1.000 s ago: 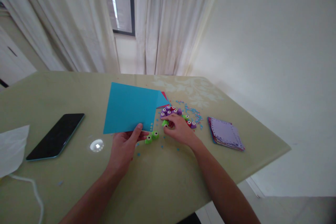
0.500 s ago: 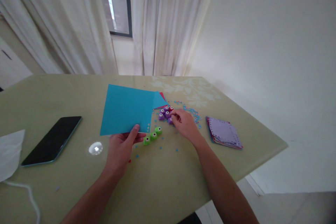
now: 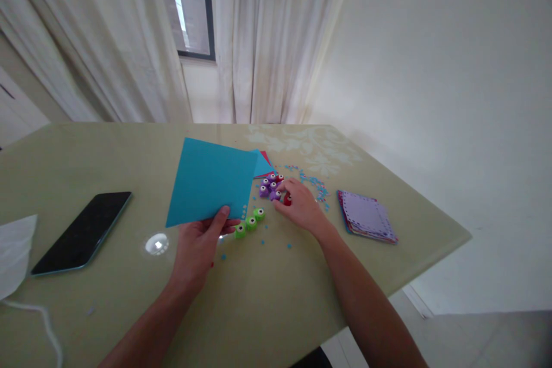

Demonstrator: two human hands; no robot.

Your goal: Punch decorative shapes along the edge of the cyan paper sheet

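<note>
Pressing down from above, the thumb of the left hand (image 3: pixel 198 244) is closed against the fingers beneath it, and a bright blue square paper sheet (image 3: pixel 211 181) is gripped between them at its near edge. The sheet is held out over the pale green glossy table (image 3: pixel 280 293), and a short row of small punched holes is seen by its near right corner.

The right hand (image 3: pixel 304 210) is lowered to the table just right of the sheet, its fingertips closed on a small red craft punch (image 3: pixel 287 200). Whether that punch is lifted clear of the surface cannot be told. Just left of it and slightly farther off, a cluster of small purple craft punches (image 3: pixel 268 186) is gathered, each touching its neighbours.

Between the two hands, three small green craft punches (image 3: pixel 250 222) are lined up in a row close to the sheet's near right corner. Behind the held sheet, a second blue sheet on a red one (image 3: pixel 264 164) is partly covered. Tiny blue paper scraps (image 3: pixel 318 185) are scattered far and right of the right hand.

Further right, a stack of square papers with a lilac scalloped top sheet (image 3: pixel 366 215) is set near the table's right edge. Well to the left, a black smartphone (image 3: pixel 81 231) is laid flat, and a white crumpled tissue (image 3: pixel 15 253) is seen at the left edge.
</note>
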